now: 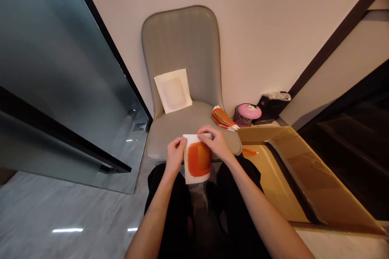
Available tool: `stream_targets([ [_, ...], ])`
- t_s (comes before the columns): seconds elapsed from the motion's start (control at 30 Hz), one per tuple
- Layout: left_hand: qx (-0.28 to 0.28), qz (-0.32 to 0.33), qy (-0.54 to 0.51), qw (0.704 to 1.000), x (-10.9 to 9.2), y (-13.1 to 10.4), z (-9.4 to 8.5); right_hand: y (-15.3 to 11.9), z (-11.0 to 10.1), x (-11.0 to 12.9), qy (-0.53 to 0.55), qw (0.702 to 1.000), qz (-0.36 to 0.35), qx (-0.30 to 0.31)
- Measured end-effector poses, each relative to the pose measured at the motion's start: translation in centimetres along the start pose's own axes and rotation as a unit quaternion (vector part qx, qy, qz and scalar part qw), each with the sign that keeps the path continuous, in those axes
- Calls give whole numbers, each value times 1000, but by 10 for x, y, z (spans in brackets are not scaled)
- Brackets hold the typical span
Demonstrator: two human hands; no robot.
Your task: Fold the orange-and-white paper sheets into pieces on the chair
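Between my hands, in front of the chair seat, is a sheet of paper (pixel 194 160) with a white border and an orange painted block, its right side curving over. My left hand (pixel 175 151) pinches its upper left edge with thumb and fingers. At the upper right, my right hand (pixel 214 139) grips the top edge, thumb across the front. A pale sheet (pixel 173 91) with a faint greyish rectangle leans against the chair back. Several folded orange-and-white paper pieces (pixel 224 119) lie stacked at the seat's right edge.
A grey chair (pixel 182 36) stands against the wall. On its right are a pink rounded appliance (pixel 249 111), a black bag (pixel 269 107) and an open cardboard box (pixel 319 178) with an orange strip (pixel 249 152) inside. A glass door (pixel 60 68) with a dark handle is on the left.
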State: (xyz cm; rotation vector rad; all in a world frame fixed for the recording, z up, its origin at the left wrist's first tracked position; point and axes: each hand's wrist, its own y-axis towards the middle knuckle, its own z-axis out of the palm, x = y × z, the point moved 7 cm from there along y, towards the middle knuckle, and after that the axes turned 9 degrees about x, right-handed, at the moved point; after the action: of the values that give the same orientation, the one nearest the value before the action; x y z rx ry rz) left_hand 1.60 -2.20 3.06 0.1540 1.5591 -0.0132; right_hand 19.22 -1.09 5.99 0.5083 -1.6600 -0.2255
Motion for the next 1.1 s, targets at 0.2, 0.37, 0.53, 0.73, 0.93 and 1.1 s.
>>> stream_targets([
  [0.2,-13,50,54,997,-12,-1,-2,0,3,-4,0,1000,6,10],
  [0.37,-51,75,98,991,-20,-6,-2,-1,7,-16,-4,999,44,31],
  [0.53,-76,73,77,991,-20,-9,-3,-2,7,-22,3,997,71,29],
  [0.73,-91,84,78,989,-26,-12,-5,-2,6,-24,-4,997,82,15],
  [0.93,-104,53,44,992,-19,-9,-9,-2,5,-24,-3,997,78,4],
  [1.1,-86,11,17,996,-7,-3,-12,-1,3,-21,-3,997,74,0],
])
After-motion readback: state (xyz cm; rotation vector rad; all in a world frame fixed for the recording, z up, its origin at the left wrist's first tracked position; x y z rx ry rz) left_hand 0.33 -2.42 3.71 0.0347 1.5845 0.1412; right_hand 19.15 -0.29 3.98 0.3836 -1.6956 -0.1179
